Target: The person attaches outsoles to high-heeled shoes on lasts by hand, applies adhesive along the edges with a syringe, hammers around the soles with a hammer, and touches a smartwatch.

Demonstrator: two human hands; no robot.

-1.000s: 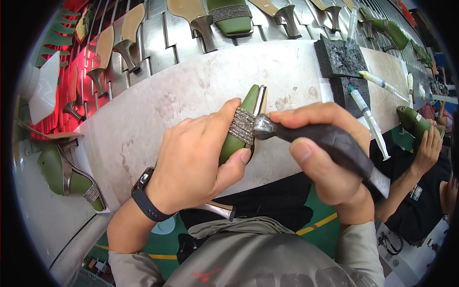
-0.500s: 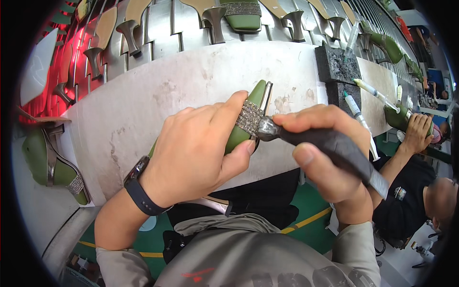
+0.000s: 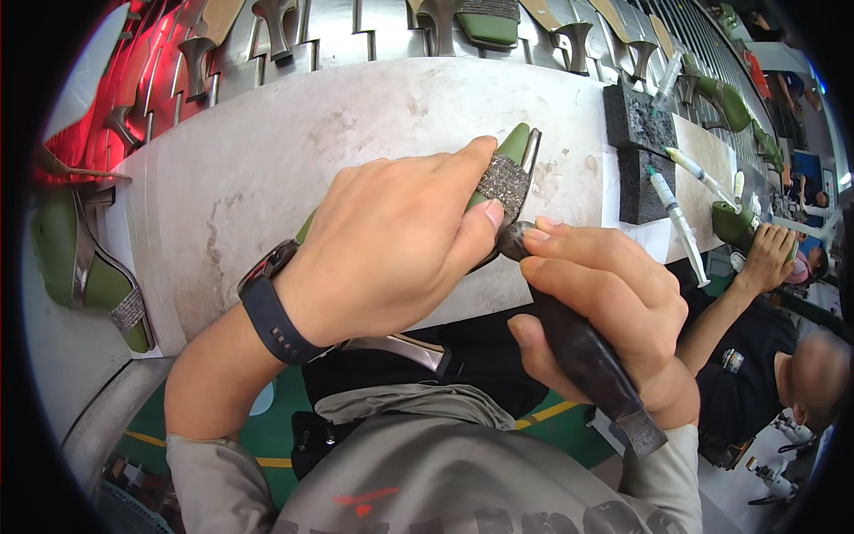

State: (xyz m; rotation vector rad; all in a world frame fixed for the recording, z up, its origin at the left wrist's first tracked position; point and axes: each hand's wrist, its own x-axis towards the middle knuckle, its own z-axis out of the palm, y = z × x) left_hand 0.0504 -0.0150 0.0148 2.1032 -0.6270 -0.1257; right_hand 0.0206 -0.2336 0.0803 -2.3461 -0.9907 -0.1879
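My left hand [image 3: 391, 236] is closed over a sandal on a green shoe last, lying on its side on the white work surface. Its glittery strap [image 3: 505, 185] and the green toe [image 3: 516, 140] show past my fingers; much of the rest is hidden. A shiny taupe heel [image 3: 409, 350] pokes out below my left wrist. My right hand [image 3: 614, 289] grips a dark hammer-like tool [image 3: 583, 343] with a rounded metal end and a flat wedge end. Its rounded end is at the sandal's sole edge, just below the strap; I cannot tell whether they touch.
Shoes with tall heels line the slatted metal conveyor [image 3: 338, 40]. Black blocks [image 3: 645, 182] and a syringe [image 3: 678, 222] lie at right. Another green-lasted sandal [image 3: 84, 258] stands at far left. A co-worker's hand [image 3: 769, 258] holds a green last [image 3: 734, 224] at right.
My left hand and the sandal have shifted right. The tool has swung steeper, its wedge end now pointing down toward me, and its rounded end has dropped from the strap to the sole edge.
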